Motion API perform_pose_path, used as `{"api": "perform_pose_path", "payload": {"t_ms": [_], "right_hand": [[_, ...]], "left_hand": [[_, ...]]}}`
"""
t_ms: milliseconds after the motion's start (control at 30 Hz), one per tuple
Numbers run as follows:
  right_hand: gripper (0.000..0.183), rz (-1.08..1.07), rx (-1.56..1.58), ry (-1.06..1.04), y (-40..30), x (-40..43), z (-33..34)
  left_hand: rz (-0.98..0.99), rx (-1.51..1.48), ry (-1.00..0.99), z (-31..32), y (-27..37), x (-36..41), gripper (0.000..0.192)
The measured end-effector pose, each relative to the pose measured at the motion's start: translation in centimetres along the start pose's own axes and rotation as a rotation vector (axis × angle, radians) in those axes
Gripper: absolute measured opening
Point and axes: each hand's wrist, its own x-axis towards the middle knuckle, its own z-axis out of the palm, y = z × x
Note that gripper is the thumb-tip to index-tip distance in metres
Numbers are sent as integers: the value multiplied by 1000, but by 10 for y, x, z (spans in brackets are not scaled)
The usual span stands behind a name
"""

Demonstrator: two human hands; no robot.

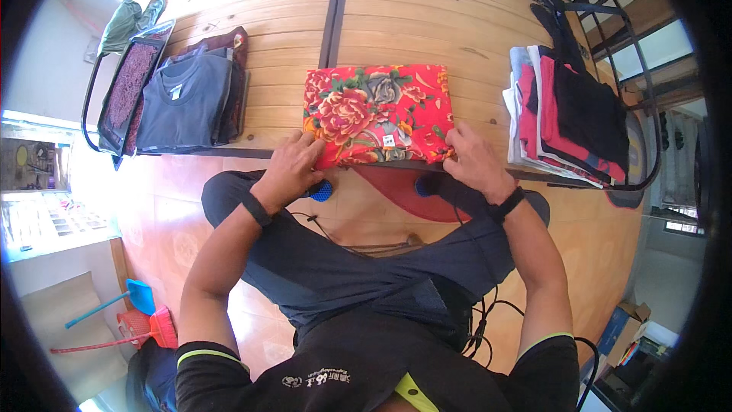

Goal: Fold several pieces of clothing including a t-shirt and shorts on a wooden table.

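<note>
A folded red floral cloth (377, 106) lies flat in front of me at the near edge of the wooden table (400, 23). Large flowers and green leaves cover it, and a small white tag shows near its front. My left hand (293, 167) pinches its near left corner. At the near right corner, my right hand (476, 159) has its fingers closed on the edge, with the thumb partly hidden. A dark band circles each wrist.
Folded grey shirts (186, 100) are stacked at the left beside a dark tray (131, 83) of purplish material. On the right stands a pile of red, black and white garments (589, 114). Black metal rails (646, 74) bound the table's ends. Cables (483, 326) hang by my right side.
</note>
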Motion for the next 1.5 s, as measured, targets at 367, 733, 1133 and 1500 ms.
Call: {"api": "perform_pose_path", "payload": {"t_ms": [367, 733, 1133, 1500], "right_hand": [[44, -96, -96, -70, -7, 1, 11], [42, -55, 6, 6, -16, 28, -5], [55, -46, -267, 127, -22, 119, 36], [67, 33, -337, 94, -1, 122, 64]], "left_hand": [[41, 70, -3, -2, 0, 5, 35], [133, -94, 102, -19, 5, 56, 62], [15, 242, 61, 66, -1, 128, 86], [-2, -12, -8, 55, -32, 129, 87]]}}
